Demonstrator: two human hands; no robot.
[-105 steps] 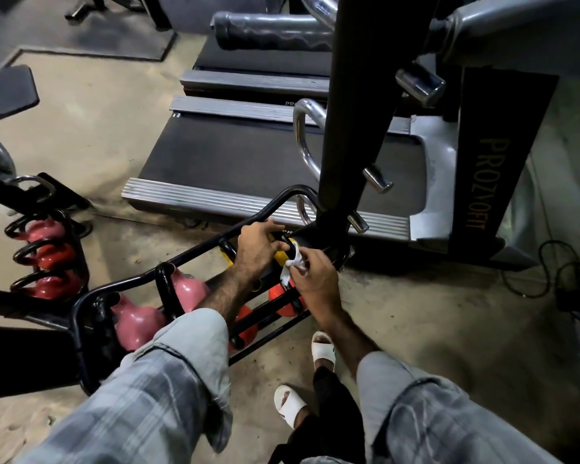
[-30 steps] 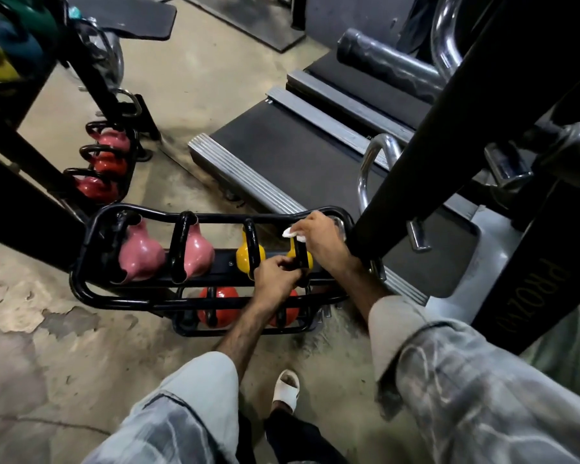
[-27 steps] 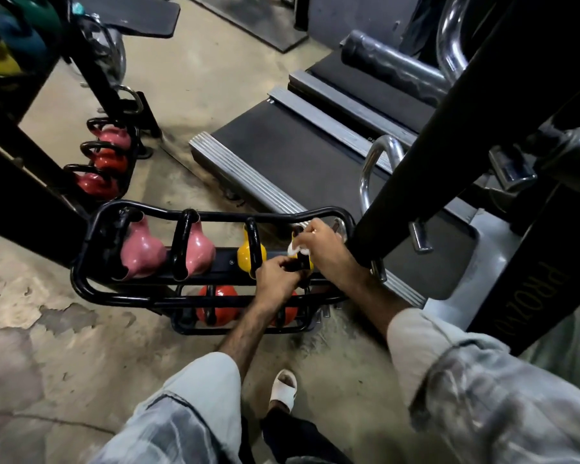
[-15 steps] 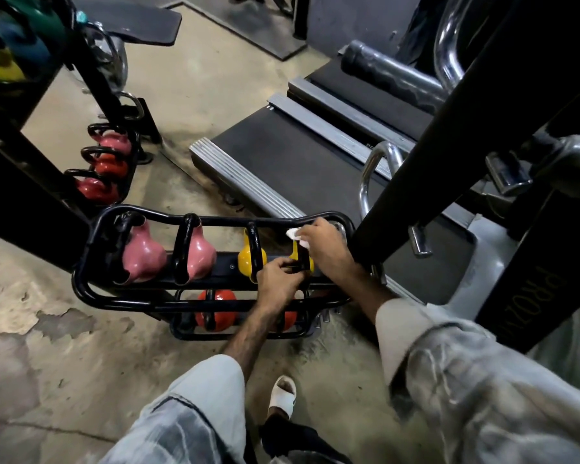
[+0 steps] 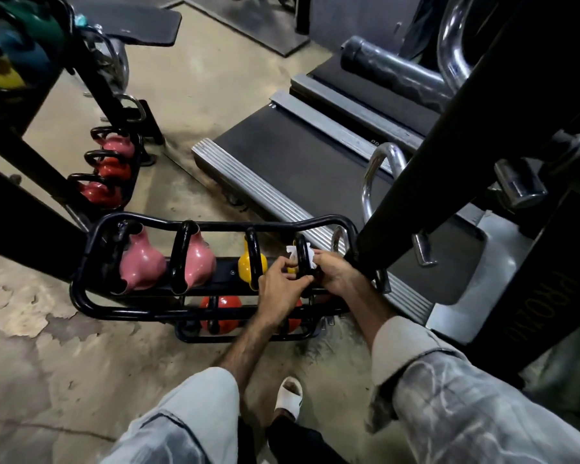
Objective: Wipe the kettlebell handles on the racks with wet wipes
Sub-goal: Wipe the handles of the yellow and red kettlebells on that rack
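A low black tube rack (image 5: 215,226) holds two pink kettlebells (image 5: 141,267) and two small yellow ones (image 5: 252,267), all with black handles. Red kettlebells (image 5: 220,309) sit on the tier below. A white wet wipe (image 5: 292,253) is wrapped over the top of the rightmost yellow kettlebell's handle (image 5: 302,249). My right hand (image 5: 332,274) pinches the wipe against that handle from the right. My left hand (image 5: 278,289) grips the near, lower part of the same handle, and its fingers hide most of the yellow bell.
A thick black machine post (image 5: 432,169) with chrome hooks (image 5: 379,169) rises just right of the rack. A treadmill deck (image 5: 298,162) lies behind the rack. A second rack with pink and red kettlebells (image 5: 109,169) stands at the left. My sandalled foot (image 5: 290,395) is on the concrete floor.
My right hand has slid the wipe back and forth over the top of the rightmost handle, and the wipe now shows on both sides of it. My left hand has stayed on the handle.
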